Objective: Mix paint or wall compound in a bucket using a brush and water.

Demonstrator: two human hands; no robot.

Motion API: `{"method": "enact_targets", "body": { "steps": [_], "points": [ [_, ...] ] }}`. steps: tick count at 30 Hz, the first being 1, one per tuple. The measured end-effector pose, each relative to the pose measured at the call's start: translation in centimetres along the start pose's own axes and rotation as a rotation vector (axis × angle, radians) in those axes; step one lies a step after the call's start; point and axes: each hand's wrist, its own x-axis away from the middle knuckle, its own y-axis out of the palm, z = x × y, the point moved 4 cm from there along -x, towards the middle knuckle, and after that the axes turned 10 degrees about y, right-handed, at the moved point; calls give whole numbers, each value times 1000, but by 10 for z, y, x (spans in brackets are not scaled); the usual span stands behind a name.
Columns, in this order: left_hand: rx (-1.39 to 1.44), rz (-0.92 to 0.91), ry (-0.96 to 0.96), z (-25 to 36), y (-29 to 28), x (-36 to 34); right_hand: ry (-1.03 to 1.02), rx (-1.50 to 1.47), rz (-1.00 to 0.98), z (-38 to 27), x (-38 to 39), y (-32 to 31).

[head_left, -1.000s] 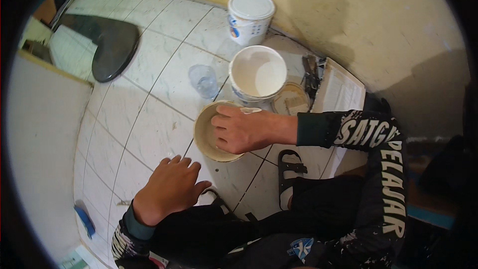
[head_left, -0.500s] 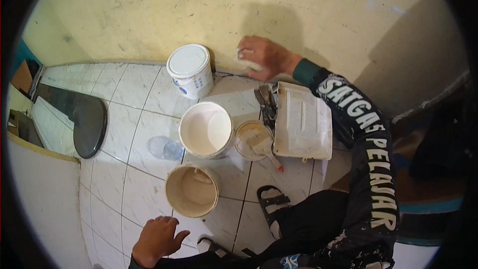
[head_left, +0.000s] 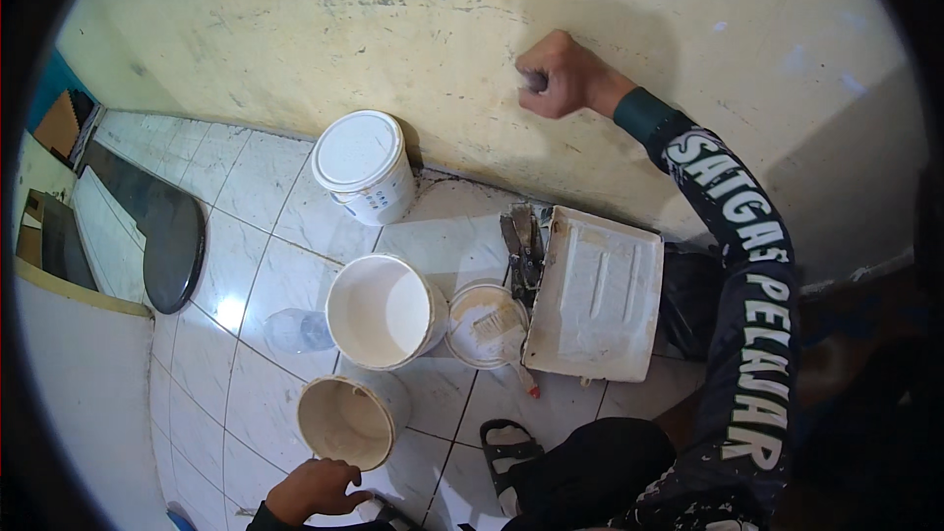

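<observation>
My right hand is up at the pale yellow wall, its fingers curled into a fist. Something small and greyish shows between the fingers, but its kind is not clear. Low at the left, my left hand is beside the near rim of a stained off-white bucket. Its fingers are loosely bent with the thumb apart, and nothing shows in it. Beyond that bucket stands a larger white bucket without a lid. Scuffs and dark marks run across the wall.
By the wall stands a lidded white pail. A paint tray, scrapers, a round tub lid and a red-tipped brush lie on the right. A clear plastic bottle is left of the buckets. My sandalled foot is nearby.
My right hand has gone up and right along the wall, its fingers now curled tighter. My left hand is closer to the near bucket. The view has shifted, so the floor things appear lower.
</observation>
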Motion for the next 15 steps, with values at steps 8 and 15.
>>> {"method": "enact_targets", "body": {
  "steps": [8, 15],
  "points": [
    [44, -213, -57, 8, -7, -11, -156, -38, -110, 17, 50, 3],
    [217, 43, -151, 2, -26, 25, 73, -46, -391, 37, 121, 44]
  ]
}}
